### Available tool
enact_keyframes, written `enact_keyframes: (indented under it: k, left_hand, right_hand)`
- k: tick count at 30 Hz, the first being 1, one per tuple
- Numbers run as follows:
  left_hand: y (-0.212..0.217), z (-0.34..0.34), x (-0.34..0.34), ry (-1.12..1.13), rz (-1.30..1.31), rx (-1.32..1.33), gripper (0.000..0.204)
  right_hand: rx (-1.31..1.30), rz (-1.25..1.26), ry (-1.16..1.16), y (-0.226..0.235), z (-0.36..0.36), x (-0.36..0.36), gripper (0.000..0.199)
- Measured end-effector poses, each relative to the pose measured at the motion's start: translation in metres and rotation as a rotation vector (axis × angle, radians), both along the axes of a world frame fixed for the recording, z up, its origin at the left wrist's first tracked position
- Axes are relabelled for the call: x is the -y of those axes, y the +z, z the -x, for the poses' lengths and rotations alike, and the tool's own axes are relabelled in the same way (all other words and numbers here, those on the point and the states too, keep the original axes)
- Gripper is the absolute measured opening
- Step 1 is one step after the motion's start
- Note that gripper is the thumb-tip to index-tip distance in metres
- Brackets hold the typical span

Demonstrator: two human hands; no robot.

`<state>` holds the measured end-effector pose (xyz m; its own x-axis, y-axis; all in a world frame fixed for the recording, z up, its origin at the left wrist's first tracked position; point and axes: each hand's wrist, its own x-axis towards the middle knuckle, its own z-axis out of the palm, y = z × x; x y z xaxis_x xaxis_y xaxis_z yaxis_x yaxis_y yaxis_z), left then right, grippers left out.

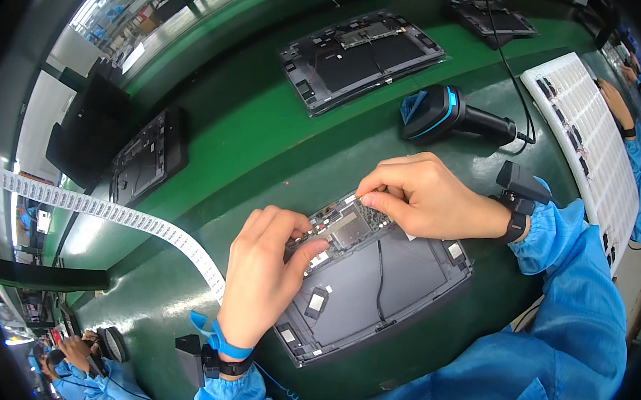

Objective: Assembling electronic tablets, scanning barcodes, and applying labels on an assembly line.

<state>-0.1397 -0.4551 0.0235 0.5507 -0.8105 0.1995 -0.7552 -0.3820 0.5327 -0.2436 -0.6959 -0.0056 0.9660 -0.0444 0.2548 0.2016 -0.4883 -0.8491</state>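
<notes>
Hands meet over an opened laptop chassis [386,284] lying on the green conveyor belt [258,152] at centre frame. I see my left hand [266,274] at 9 o'clock of the chassis, fingers curled and thumb pressed onto its circuit board [348,228]. My right hand [424,196], at 12 o'clock, pinches a small white label [368,194] between thumb and forefinger just above the board. A barcode scanner [452,113] lies beyond at 1 o'clock; a label strip [113,212] trails off toward 9 o'clock.
</notes>
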Motion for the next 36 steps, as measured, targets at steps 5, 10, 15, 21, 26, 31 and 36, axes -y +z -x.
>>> enact_keyframes:
  k: [5, 10, 15, 21, 26, 31, 36]
  left_hand:
    - [0.0, 0.0, 0.005, -0.017, 0.021, -0.061, 0.028]
    - [0.006, 0.003, 0.011, -0.033, -0.026, -0.126, 0.029]
    - [0.007, 0.006, 0.019, -0.072, -0.043, -0.109, 0.035]
    - [0.012, 0.008, 0.024, -0.065, -0.032, -0.121, 0.039]
    - [0.012, 0.008, 0.031, -0.078, -0.021, -0.08, 0.041]
    - [0.009, 0.011, 0.035, -0.075, -0.028, -0.1, 0.041]
    - [0.012, 0.016, 0.043, -0.077, -0.038, -0.092, 0.037]
  right_hand:
    - [0.093, 0.08, 0.013, -0.005, 0.0, 0.006, 0.007]
    - [0.092, 0.095, 0.04, -0.003, 0.006, 0.012, 0.006]
    - [0.112, 0.113, 0.035, -0.007, 0.012, 0.02, 0.007]
    - [0.167, -0.029, -0.127, -0.016, 0.035, 0.033, 0.016]
    - [0.246, 0.133, 0.045, -0.013, 0.047, 0.044, 0.022]
    - [0.289, 0.162, 0.05, -0.021, 0.044, 0.048, 0.019]
    - [0.309, 0.165, 0.073, -0.018, 0.043, 0.053, 0.02]
